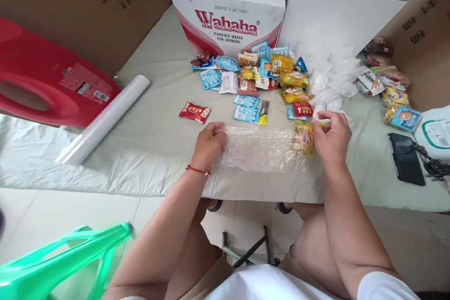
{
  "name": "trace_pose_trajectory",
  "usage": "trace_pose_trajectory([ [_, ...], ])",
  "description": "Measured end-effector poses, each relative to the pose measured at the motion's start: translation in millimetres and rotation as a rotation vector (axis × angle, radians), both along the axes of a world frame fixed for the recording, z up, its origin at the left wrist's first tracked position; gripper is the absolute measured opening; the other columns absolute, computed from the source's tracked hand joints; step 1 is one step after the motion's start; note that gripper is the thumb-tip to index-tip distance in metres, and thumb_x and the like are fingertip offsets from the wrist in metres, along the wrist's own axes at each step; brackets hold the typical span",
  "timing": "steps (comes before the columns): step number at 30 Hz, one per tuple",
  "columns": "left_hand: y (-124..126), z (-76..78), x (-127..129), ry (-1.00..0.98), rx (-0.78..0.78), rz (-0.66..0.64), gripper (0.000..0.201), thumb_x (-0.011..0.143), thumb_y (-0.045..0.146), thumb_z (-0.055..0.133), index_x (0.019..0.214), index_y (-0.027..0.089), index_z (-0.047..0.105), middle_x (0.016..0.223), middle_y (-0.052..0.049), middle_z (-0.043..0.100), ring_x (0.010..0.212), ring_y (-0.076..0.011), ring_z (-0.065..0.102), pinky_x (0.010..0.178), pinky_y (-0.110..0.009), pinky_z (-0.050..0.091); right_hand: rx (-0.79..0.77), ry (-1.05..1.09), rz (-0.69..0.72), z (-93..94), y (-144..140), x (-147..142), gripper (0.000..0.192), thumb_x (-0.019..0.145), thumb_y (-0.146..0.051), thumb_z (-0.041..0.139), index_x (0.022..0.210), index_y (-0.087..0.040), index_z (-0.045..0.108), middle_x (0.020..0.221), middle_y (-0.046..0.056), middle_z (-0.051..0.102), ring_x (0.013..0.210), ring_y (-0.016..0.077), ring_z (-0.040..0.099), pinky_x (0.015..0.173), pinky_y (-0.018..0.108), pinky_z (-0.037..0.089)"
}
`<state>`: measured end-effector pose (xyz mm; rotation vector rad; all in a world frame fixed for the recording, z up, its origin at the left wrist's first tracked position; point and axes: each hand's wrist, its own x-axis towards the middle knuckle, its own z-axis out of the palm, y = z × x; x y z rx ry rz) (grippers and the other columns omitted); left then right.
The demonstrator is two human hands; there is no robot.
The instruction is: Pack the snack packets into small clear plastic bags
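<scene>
A sheet of clear plastic film (258, 147) lies crinkled across the front of the cloth-covered table. At its left end, my left hand (210, 145) is closed, pinching the film's edge between thumb and fingers. My right hand (332, 137) is at the other end, fingers curled in on the film's edge, though the grip itself is partly hidden. Just left of that hand, a yellow-wrapped snack cake (301, 138) rests at the film's right end; whether it is on or under the film I cannot tell. Beyond the film lie a red candy packet (195, 112) and blue sachets (246, 108).
Several wrapped snacks (228, 82) are heaped before a Wahaha carton (228, 23). Crumpled clear plastic (332, 72) lies to their right. A film roll (105, 119) and red jug (52, 75) are left; a black phone (407, 158) is right. A green stool (70, 262) stands below.
</scene>
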<state>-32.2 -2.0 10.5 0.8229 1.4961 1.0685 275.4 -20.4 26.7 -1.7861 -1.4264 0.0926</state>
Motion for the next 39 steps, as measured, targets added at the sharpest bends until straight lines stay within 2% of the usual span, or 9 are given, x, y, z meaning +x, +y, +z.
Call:
trace_pose_trajectory([
  [3,6,7.8,2,-0.066,-0.05,0.063,0.025,0.077,0.033,0.063,0.096,0.018,0.064,0.077,-0.001,0.066,0.06,-0.0126,0.056,0.048,-0.022,0.036,0.141,-0.03,0.124,1.1,-2,-36,0.016,0.095,-0.031,0.057,0.097,-0.022,0.07,0.092,0.004,0.067,0.066,0.0155,0.055,0.072,0.032,0.05],
  [7,12,11.2,5,-0.082,-0.176,-0.052,0.042,0.093,0.057,0.045,0.096,0.018,0.06,0.056,0.0,0.063,0.037,-0.0121,0.042,0.043,-0.027,0.024,-0.047,-0.015,0.5,-9.6,-1,-75,0.021,0.098,-0.031,0.056,0.112,-0.022,0.069,0.11,0.007,0.069,0.07,0.0156,0.061,0.072,0.031,0.051],
  [10,11,9.4,8,-0.017,-0.178,-0.148,0.044,0.094,0.059,0.047,0.094,0.018,0.061,0.055,-0.002,0.065,0.035,-0.0119,0.04,0.043,-0.027,0.025,-0.203,-0.102,0.612,-22.1,4,-86,0.038,0.096,-0.036,0.062,0.132,-0.023,0.062,0.129,0.01,0.065,0.087,0.0201,0.066,0.075,0.033,0.053],
  [14,10,6.8,11,0.023,-0.12,-0.179,0.026,0.083,0.038,0.071,0.096,0.02,0.058,0.067,-0.002,0.072,0.045,-0.0115,0.052,0.048,-0.024,0.031,-0.305,-0.201,0.667,-33.2,6,-86,0.032,0.094,-0.03,0.065,0.125,-0.024,0.067,0.119,0.008,0.069,0.099,0.0243,0.068,0.081,0.035,0.053],
  [17,10,4.3,10,-0.015,-0.096,-0.188,0.028,0.073,0.028,0.077,0.094,0.019,0.061,0.067,-0.002,0.072,0.047,-0.0113,0.051,0.048,-0.024,0.03,-0.215,-0.157,0.683,-34.6,4,-86,0.029,0.094,-0.024,0.064,0.123,-0.024,0.067,0.12,0.009,0.067,0.103,0.0238,0.067,0.084,0.036,0.054],
  [21,7,0.8,10,-0.047,-0.013,-0.2,0.015,0.072,0.028,0.074,0.072,0.018,0.064,0.062,-0.001,0.068,0.05,-0.011,0.051,0.052,-0.024,0.036,-0.092,-0.092,0.709,-33.2,0,-90,0.035,0.095,-0.026,0.063,0.13,-0.028,0.062,0.131,0.009,0.058,0.109,0.0223,0.064,0.086,0.036,0.055],
  [25,0,1.5,15,-0.156,0.044,-0.262,0.024,0.082,0.039,0.069,0.069,0.018,0.066,0.064,0.0,0.065,0.056,-0.0126,0.056,0.057,-0.025,0.041,-0.114,-0.087,0.723,-35.5,1,-97,0.033,0.094,-0.033,0.065,0.128,-0.033,0.062,0.136,0.008,0.055,0.095,0.0186,0.061,0.085,0.035,0.054],
  [31,-3,7.1,24,-0.206,0.015,-0.213,0.029,0.085,0.034,0.063,0.062,0.019,0.067,0.061,-0.004,0.063,0.056,-0.0165,0.058,0.058,-0.028,0.045,-0.04,-0.005,0.711,-35.3,0,-100,0.013,0.098,-0.029,0.059,0.1,-0.025,0.071,0.112,0.007,0.06,0.093,0.0188,0.06,0.084,0.034,0.052],
  [39,1,3.7,22,-0.09,-0.013,-0.112,0.021,0.078,0.023,0.061,0.059,0.02,0.069,0.065,-0.007,0.067,0.057,-0.016,0.057,0.053,-0.026,0.037,0.089,-0.13,0.662,-26.9,-12,-98,0.018,0.1,-0.024,0.055,0.102,-0.028,0.072,0.105,0.007,0.066,0.09,0.0203,0.058,0.079,0.036,0.048],
])
